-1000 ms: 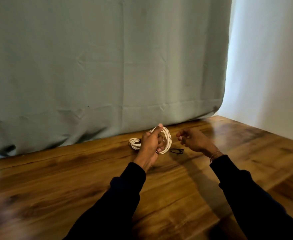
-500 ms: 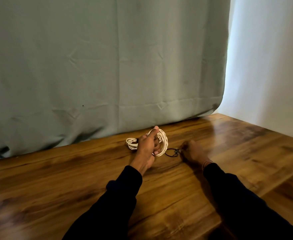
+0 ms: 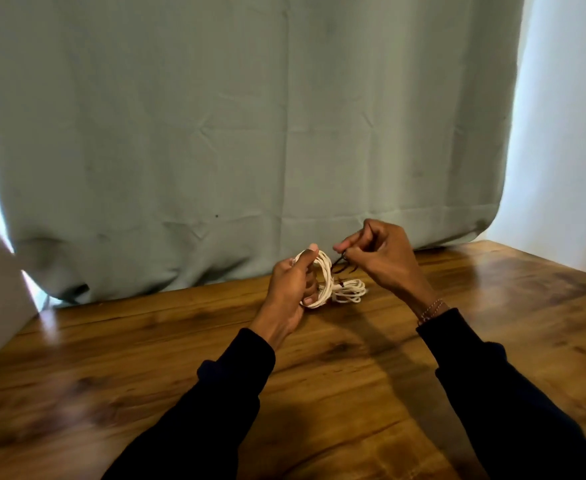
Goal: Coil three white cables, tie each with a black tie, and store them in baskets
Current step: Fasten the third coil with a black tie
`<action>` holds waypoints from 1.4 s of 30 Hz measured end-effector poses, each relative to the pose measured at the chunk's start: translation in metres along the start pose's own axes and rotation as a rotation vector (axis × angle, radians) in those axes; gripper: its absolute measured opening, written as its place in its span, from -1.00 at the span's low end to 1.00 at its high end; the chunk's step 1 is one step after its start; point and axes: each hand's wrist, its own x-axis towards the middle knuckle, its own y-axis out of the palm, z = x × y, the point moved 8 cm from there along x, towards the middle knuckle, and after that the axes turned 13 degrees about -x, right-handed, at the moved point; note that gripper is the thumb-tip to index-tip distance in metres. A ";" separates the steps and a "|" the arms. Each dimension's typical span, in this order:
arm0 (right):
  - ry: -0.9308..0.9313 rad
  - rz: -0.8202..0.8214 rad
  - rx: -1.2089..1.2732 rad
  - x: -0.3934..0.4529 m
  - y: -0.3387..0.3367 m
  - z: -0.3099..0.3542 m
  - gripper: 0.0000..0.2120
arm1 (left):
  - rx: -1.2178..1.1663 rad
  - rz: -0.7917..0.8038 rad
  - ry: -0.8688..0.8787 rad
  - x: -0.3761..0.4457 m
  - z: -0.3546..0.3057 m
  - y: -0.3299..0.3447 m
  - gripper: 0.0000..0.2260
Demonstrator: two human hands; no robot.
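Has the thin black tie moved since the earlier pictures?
Yes. The thin black tie has left the wooden table; the right hand pinches it above the tabletop, beside the coiled white cable.

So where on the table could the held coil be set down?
Bare wood left of the left hand, and right of the right hand. Crowded between them: held coil, black tie, second coil.

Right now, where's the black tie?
Head view, centre: the black tie is pinched in the right hand, just right of the coiled white cable that the left hand holds.
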 end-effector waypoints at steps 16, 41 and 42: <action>-0.036 0.269 0.289 0.024 0.078 0.154 -0.85 | 0.219 -0.043 0.286 -0.059 -0.159 -0.072 -0.57; 0.055 0.667 0.441 0.008 0.134 0.166 -0.69 | 0.210 0.055 0.289 -0.076 -0.199 -0.086 -0.62; 0.054 0.673 0.452 0.007 0.137 0.167 -0.69 | 0.218 0.047 0.291 -0.076 -0.200 -0.087 -0.61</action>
